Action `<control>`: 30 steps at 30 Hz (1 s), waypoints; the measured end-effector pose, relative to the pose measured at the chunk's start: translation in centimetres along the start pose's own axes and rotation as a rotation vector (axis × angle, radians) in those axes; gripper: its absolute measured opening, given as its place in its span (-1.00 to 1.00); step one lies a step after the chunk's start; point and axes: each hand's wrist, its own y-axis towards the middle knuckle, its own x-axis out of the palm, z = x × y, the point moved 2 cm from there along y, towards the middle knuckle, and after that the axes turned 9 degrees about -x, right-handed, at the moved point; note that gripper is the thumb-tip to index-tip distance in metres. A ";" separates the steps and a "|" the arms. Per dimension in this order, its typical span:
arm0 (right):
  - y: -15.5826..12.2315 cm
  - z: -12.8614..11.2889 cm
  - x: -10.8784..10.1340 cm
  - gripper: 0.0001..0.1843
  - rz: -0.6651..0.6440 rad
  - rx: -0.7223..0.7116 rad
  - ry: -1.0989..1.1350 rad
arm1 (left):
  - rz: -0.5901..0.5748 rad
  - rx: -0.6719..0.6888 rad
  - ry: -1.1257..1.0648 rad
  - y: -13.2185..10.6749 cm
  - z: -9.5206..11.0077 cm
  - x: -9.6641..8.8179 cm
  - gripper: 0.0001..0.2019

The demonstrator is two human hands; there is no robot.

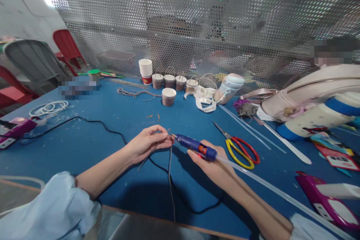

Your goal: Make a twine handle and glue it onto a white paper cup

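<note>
My right hand [209, 161] is wrapped round a blue hot glue gun [189, 142], with a long clear glue stick [264, 182] running out of its back end. The gun's metal tip points left and meets the fingertips of my left hand [150, 140]. Those fingers pinch a thin grey cord [170, 172], whose one end hangs down over the table's front edge. Exactly what lies between the fingertips is too small to make out. Beyond my hands stands a small paper cup [168, 97] with a brownish wrapped side and a white inside.
Scissors [236, 146] with red and yellow handles lie right of my hands. Wrapped cups [169, 81], stacked paper cups [145, 71], white ribbon [206, 101] and a bottle [229, 88] stand farther back. A black cable [107, 123] crosses the blue table [92, 146]. Purple power strips [18, 131] lie at both sides.
</note>
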 end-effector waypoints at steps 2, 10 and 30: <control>0.1 0.0 0.0 -0.67 -0.008 -0.009 -0.005 | 0.001 0.001 -0.009 0.0 0.0 0.1 -0.84; 0.2 -0.2 -0.1 -0.65 -0.007 0.008 -0.001 | 0.029 -0.008 -0.015 0.0 0.1 0.1 -0.83; 0.7 0.9 -1.1 -0.57 -0.029 0.203 0.134 | 0.069 0.026 -0.028 0.3 0.6 -0.5 -0.88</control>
